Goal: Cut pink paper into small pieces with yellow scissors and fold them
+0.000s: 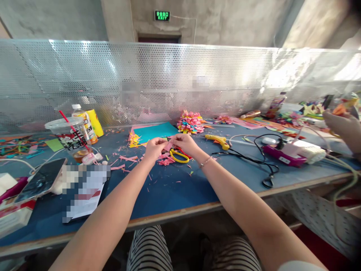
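Observation:
Both hands meet over the middle of the blue table [166, 199]. My left hand [154, 147] pinches one side of a small piece of pink paper [168, 146], its fingers closed. On the other side of that paper, my right hand [184, 143] is closed too, fingertips close to the left ones. Just below lie yellow-handled scissors [180, 157], partly hidden by the right hand, among pink paper strips [128, 158]. Behind the hands are a sheet of turquoise paper [156, 131] and a round, layered paper flower ball [190, 122] in pink, yellow and blue.
To the right lie a yellow glue gun [217, 141], black cables [248, 160] and a purple power strip [284, 155]. A plastic cup [70, 137], a bottle [84, 122] and phones [42, 178] stand or lie left. Another person's hand [345, 126] shows far right. A perforated metal screen [169, 75] stands behind.

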Demonstrator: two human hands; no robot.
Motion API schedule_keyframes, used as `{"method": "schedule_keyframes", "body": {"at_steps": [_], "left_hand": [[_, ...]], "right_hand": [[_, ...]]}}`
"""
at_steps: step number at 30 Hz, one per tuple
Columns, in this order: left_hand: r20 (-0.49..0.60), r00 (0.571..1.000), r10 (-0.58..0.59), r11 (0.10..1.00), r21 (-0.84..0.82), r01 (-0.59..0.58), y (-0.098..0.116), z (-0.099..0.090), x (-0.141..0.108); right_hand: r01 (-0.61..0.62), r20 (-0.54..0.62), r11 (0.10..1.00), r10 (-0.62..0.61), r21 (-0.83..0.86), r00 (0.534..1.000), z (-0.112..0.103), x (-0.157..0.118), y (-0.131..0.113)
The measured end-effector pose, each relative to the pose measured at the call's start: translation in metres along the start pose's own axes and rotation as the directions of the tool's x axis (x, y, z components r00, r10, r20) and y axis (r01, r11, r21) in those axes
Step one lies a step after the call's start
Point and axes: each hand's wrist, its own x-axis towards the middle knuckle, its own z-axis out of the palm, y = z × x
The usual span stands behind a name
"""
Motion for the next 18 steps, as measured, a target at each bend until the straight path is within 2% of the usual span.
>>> {"method": "schedule_keyframes", "body": {"at_steps": [4, 11, 18], "left_hand": [[0.037, 0.999, 0.033, 0.992, 0.119, -0.037, -0.0011, -0.0002, -0.0007], [0.045, 0.999, 0.019, 1.000, -0.011, -0.019, 0.0001, 0.0004, -0.0007], [0.094, 0.994, 0.064, 0.996, 0.059, -0.070, -0.0025, 0.0009, 0.0000]], "right_hand": [[0.027, 0.035, 0.996, -0.024, -0.081, 0.999, -0.0012, -0.0004, 0.0005], [0.018, 0.025, 1.000, -0.018, -0.022, 1.000, 0.0023, 0.0007, 0.0070], [0.062, 0.001, 0.998, -0.062, 0.006, 0.998, 0.0010, 0.0012, 0.0051]]}}
